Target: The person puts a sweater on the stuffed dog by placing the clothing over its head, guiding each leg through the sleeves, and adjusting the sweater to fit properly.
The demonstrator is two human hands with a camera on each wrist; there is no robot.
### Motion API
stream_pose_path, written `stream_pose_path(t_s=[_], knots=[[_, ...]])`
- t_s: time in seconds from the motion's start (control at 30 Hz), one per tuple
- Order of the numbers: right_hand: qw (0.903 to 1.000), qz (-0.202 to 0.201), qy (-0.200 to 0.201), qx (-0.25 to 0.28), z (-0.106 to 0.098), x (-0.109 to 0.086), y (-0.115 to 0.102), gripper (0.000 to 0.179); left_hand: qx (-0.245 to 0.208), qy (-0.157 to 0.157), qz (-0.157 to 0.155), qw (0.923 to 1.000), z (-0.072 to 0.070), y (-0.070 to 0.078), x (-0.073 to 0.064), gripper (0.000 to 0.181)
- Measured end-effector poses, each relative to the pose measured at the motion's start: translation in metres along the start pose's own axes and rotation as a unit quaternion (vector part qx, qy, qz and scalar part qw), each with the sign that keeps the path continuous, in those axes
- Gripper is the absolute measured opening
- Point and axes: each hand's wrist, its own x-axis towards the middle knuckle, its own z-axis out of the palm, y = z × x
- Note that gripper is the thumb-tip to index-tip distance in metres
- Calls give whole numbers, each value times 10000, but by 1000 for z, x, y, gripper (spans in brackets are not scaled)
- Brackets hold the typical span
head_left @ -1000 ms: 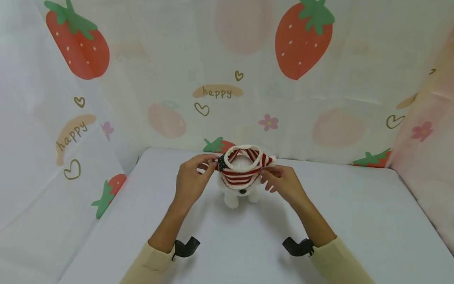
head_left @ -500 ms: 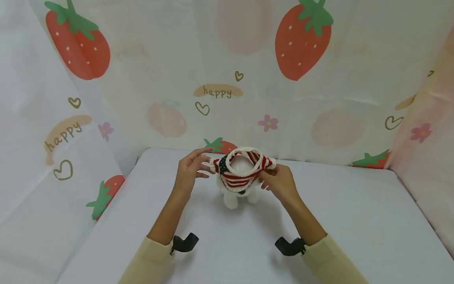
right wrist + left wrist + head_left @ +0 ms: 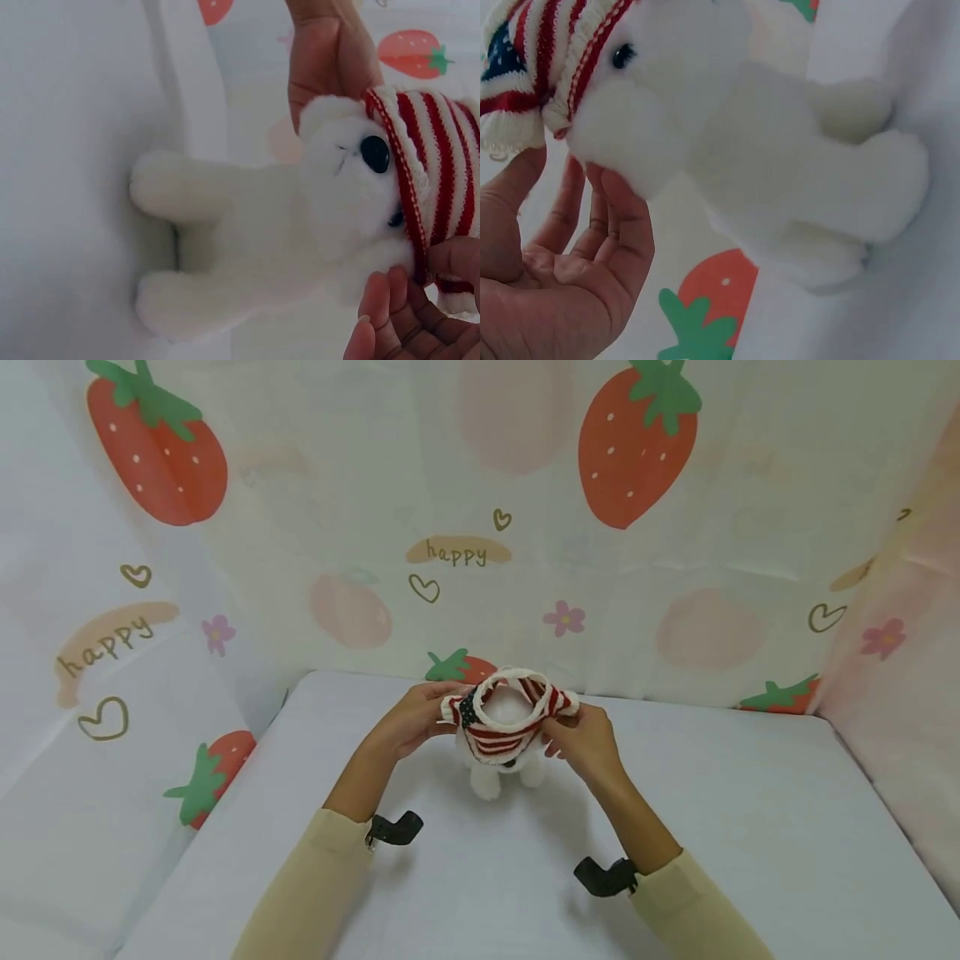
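A white plush animal (image 3: 486, 782) with a black nose stands on the white table. Over its head sits a small knitted sweater (image 3: 501, 742), striped red and white with a starred blue patch; its wide white-rimmed opening faces up. My right hand (image 3: 592, 739) pinches the sweater's edge at the base of the right sleeve, thumb on the stripes in the right wrist view. On the other side, my left hand (image 3: 405, 718) reaches behind the left sleeve. In the left wrist view its fingers (image 3: 626, 217) are spread against the plush head, with the thumb under the sleeve cuff.
A white cloth backdrop (image 3: 630, 635) printed with strawberries and hearts rises behind the table (image 3: 480, 885) and along both sides. Black wrist cameras (image 3: 397, 828) jut inward from both cuffs.
My left hand has let go of the left sleeve, opened, then moved in behind it against the plush head. The right hand keeps its pinch and has shifted slightly left.
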Motion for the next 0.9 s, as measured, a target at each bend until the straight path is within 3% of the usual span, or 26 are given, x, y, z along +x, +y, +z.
stream_pose_path(t_s=[0.33,0.53,0.73,0.9], knots=[[10000,0,8,91,1,-1,-1,16,-236,-381,-354,9984,-5,-1,11,35],[10000,39,65,40,1,-1,-2,14,429,-350,-108,9984,-3,1,12,25],[10000,17,75,-45,1,-3,-4,17,1303,-287,354,9904,3,6,8,21],[9999,71,50,-141,0,-4,-6,17,1657,154,446,9851,9,11,2,20]])
